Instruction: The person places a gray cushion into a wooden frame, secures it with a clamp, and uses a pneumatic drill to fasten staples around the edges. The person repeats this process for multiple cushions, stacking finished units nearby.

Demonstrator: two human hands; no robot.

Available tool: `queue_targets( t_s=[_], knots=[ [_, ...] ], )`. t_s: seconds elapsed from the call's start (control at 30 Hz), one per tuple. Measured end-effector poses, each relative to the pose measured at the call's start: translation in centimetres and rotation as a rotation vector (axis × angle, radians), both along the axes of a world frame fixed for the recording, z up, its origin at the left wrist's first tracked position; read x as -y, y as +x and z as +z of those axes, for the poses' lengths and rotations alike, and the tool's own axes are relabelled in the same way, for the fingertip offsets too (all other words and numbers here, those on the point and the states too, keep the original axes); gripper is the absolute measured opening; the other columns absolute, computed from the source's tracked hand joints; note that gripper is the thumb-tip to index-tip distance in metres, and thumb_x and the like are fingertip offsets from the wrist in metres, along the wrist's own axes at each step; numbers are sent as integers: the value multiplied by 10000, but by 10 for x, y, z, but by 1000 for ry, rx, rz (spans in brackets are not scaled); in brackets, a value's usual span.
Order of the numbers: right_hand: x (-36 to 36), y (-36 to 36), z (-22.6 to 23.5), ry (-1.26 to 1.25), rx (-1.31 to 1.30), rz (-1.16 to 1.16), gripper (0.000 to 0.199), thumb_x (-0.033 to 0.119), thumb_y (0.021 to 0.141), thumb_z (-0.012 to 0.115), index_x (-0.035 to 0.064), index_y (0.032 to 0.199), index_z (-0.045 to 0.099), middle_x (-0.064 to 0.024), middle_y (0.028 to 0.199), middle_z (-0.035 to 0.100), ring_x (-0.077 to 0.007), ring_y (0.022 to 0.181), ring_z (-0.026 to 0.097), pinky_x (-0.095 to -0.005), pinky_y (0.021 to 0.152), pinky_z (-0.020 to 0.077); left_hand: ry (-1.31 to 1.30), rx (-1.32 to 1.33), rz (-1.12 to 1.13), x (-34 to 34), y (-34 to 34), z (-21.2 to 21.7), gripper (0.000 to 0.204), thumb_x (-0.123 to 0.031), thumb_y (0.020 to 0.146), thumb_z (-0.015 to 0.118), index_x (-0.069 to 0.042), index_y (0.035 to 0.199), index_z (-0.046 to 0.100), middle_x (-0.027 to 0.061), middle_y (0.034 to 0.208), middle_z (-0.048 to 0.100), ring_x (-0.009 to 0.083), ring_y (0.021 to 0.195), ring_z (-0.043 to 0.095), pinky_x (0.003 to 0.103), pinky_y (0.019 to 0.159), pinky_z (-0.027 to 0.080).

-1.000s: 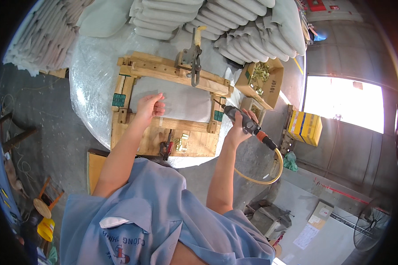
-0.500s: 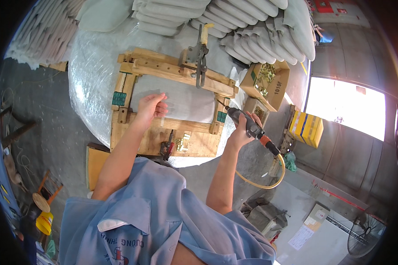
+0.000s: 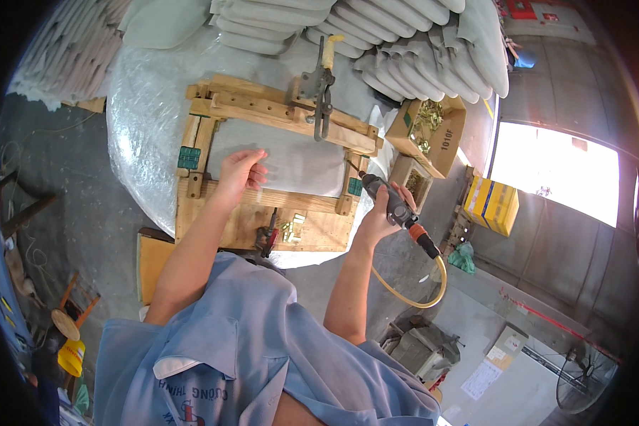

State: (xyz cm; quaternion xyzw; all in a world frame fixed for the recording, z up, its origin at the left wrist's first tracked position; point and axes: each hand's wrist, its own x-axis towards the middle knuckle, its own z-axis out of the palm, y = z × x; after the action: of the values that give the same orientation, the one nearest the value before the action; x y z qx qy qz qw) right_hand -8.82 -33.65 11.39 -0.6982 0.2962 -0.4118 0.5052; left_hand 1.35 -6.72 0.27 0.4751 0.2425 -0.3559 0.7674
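In the middle lies a wooden frame jig (image 3: 263,192) around a flat grey padded panel (image 3: 298,160). Over the panel's left part hovers my left hand (image 3: 241,175), its fingers curled and thumb pressed toward them; what they hold, if anything, is too small to make out. My right hand (image 3: 385,216) grips a dark air drill (image 3: 390,202) with an orange collar and a yellow hose (image 3: 422,305). Its thin bit points at the jig's right end, near a green block (image 3: 355,186); whether it touches the wood I cannot tell. A toggle clamp (image 3: 322,96) stands on the far rail.
A red-handled clamp (image 3: 266,238) and several small brass-coloured pieces (image 3: 292,228) are on the jig's near board. To the right are a cardboard box (image 3: 444,138) of metal parts and a smaller box (image 3: 410,177). Grey padded pieces (image 3: 405,57) are stacked beyond the jig.
My right hand and the air drill have shifted slightly left and toward me, with the drill's back end swinging nearer. My left hand keeps nearly the same place and finger shape.
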Motion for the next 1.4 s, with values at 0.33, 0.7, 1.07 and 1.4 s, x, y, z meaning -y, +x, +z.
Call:
queue_targets(
  t_s=[0.33, 0.7, 1.07, 1.4],
  knots=[
    [41, 40, 9, -37, -71, 48, 458, -53, 838, 809, -1, 1252, 619, -126, 1197, 646, -223, 1098, 660, -388, 1019, 546, -9, 38, 5, 1, -4, -7, 303, -366, 1007, 775, -78, 1101, 763, 23, 769, 714, 115, 579, 671, 258, 490, 486],
    [44, 79, 2, 47, -77, 162, 466, -67, 814, 767, 13, 1237, 587, -117, 1096, 674, -199, 974, 692, -365, 947, 571, 39, -14, 19, 4, 1, 0, 294, -348, 1002, 785, -66, 1078, 757, 35, 763, 709, 120, 584, 677, 256, 486, 507],
    [6, -16, 16, 269, 139, -138, 410, 25, 882, 769, 107, 1252, 612, -101, 1165, 714, -218, 1065, 705, -369, 860, 638, -187, -1, 27, -6, -1, -15, 529, -487, 1054, 665, -7, 1278, 671, 175, 1097, 759, 278, 960, 773, 386, 796, 641],
    [-136, -100, 72, 412, 287, 137, 477, -27, 925, 600, 74, 1375, 481, -243, 1254, 632, -322, 1140, 683, -511, 1052, 610, -744, -123, 126, -42, -54, 70, 944, -747, 1074, 378, 45, 1581, 449, 245, 1582, 535, 346, 1476, 514, 477, 1220, 423]
  ],
)
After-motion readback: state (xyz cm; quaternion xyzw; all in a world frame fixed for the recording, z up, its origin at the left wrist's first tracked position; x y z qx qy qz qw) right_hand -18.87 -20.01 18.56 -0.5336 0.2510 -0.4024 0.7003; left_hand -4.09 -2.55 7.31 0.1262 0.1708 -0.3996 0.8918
